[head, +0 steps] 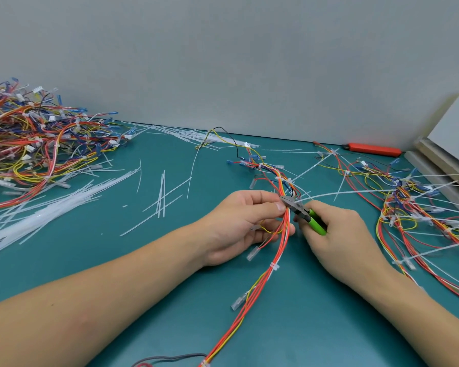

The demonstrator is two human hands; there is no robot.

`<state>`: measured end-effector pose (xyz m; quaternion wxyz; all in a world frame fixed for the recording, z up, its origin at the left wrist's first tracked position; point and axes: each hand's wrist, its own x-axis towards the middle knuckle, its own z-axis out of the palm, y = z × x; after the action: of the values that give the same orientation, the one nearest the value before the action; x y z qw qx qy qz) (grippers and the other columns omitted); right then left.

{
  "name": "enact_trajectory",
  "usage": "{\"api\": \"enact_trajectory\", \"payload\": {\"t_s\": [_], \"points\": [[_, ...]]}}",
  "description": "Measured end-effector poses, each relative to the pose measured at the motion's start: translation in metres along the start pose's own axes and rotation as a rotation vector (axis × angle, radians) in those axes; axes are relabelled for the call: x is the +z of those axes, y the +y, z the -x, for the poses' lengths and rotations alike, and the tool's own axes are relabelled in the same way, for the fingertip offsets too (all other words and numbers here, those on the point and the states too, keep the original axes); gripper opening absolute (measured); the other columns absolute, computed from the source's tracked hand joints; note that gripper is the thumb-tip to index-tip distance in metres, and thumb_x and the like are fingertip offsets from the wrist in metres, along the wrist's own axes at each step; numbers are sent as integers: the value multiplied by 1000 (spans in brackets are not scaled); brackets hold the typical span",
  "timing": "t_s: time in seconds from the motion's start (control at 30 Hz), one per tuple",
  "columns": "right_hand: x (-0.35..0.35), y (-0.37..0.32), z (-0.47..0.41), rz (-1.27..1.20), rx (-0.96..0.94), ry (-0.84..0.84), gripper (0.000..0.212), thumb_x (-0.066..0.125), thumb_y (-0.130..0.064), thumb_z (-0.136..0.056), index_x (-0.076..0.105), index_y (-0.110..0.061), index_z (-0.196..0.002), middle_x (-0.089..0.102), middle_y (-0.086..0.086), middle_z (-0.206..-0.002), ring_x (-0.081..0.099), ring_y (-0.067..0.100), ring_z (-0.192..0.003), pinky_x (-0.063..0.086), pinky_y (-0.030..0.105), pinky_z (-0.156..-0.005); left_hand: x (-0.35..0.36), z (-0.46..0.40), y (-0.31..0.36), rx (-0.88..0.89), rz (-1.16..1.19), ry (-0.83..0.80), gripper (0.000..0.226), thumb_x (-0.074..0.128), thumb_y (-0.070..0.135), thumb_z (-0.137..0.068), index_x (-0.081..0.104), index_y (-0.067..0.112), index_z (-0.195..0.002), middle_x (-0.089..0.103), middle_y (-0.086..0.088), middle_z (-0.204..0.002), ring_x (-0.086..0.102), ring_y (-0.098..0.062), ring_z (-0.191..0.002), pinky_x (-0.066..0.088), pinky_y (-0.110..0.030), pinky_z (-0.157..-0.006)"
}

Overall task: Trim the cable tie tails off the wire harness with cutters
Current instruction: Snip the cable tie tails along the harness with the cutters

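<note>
Fingers point(272, 205) of left hand point(239, 226) pinching wire harness point(281, 242) above desk point(143, 250); right hand point(339, 234) gripping cutters point(302, 211), nose at tie tail point(355, 192). Mid-trim. Next: squeeze flush, sparing wires.

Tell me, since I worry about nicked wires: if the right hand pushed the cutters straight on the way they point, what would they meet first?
Most likely the wire harness itself: the right hand aims the cutters up-left, their tip already at the bundle beside the left hand thumb. Depth is unclear, so the thumb could come next.
</note>
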<state>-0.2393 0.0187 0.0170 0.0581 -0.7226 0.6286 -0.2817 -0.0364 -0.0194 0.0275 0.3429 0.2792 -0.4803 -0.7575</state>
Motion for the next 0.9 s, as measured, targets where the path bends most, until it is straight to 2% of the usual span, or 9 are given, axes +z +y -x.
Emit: {"api": "enact_trajectory", "payload": {"t_s": [0.1, 0.2, 0.37, 0.5, 0.53, 0.6, 0.63, 0.7, 0.9], "points": [[0, -3, 0, -26, -29, 13, 21, 69, -13, -87, 67, -33, -94, 62, -15, -79, 54, 18, -84, 45, 37, -73, 0, 0, 0, -1, -6, -1, 12, 57, 7, -100, 59, 8, -112, 69, 1, -73, 74, -16, -74, 52, -29, -76], [0, -4, 0, -55, -22, 25, 32, 71, -12, -84, 69, -36, -105, 64, -21, -90, 56, 12, -91, 43, 26, -78, 0, 0, 0, 2, -7, 2, 13, 57, 7, -100, 60, 7, -112, 69, 1, -74, 73, -17, -73, 51, -32, -80], [1, -1, -1, -65, -20, 46, 33, 73, -11, -83, 70, -31, -109, 67, -17, -102, 59, 12, -100, 44, 29, -87, -1, -1, -1, 7, -10, 5, 16, 57, 7, -100, 60, 6, -115, 69, 0, -75, 74, -17, -74, 52, -31, -78], [0, 0, -1, -62, -17, 32, 27, 72, -13, -84, 71, -29, -105, 68, -14, -97, 59, 16, -97, 46, 34, -85, -1, -2, -2, 12, -9, 7, 12, 57, 7, -99, 61, 7, -111, 69, 1, -76, 74, -17, -74, 54, -27, -74], [0, 0, -1, -59, -15, 28, 22, 72, -15, -85, 70, -30, -101, 67, -14, -92, 59, 17, -93, 46, 35, -82, -1, -2, -3, 13, -7, 7, 11, 58, 7, -99, 61, 8, -110, 69, 2, -76, 74, -17, -74, 55, -26, -73], [2, 2, -2, -68, -3, 41, 12, 72, -24, -88, 63, -28, -82, 59, -13, -71, 54, 16, -73, 44, 37, -67, -2, -2, -3, 16, -7, 4, 10, 58, 8, -99, 62, 8, -108, 68, 2, -76, 74, -17, -74, 55, -25, -72], [3, 3, -2, -87, 19, 45, 25, 71, -32, -91, 55, -25, -72, 52, -10, -61, 47, 16, -62, 41, 38, -59, -2, -2, -3, 17, -8, 1, 10, 58, 9, -99, 62, 8, -108, 69, 2, -77, 74, -16, -74, 55, -25, -72], [4, 3, -2, -113, 41, 40, 44, 66, -48, -94, 44, -19, -68, 42, -4, -54, 35, 18, -53, 36, 39, -52, -2, -2, -3, 18, -12, -6, 12, 57, 9, -99, 63, 7, -110, 69, 2, -77, 73, -16, -74, 55, -25, -72], [3, 1, 0, -125, 25, 48, 44, 63, -49, -93, 44, -18, -69, 42, -4, -54, 34, 16, -52, 34, 37, -52, -1, -1, -2, 13, -13, -5, 14, 57, 8, -99, 62, 6, -113, 70, 1, -78, 73, -17, -75, 54, -27, -73]]}}
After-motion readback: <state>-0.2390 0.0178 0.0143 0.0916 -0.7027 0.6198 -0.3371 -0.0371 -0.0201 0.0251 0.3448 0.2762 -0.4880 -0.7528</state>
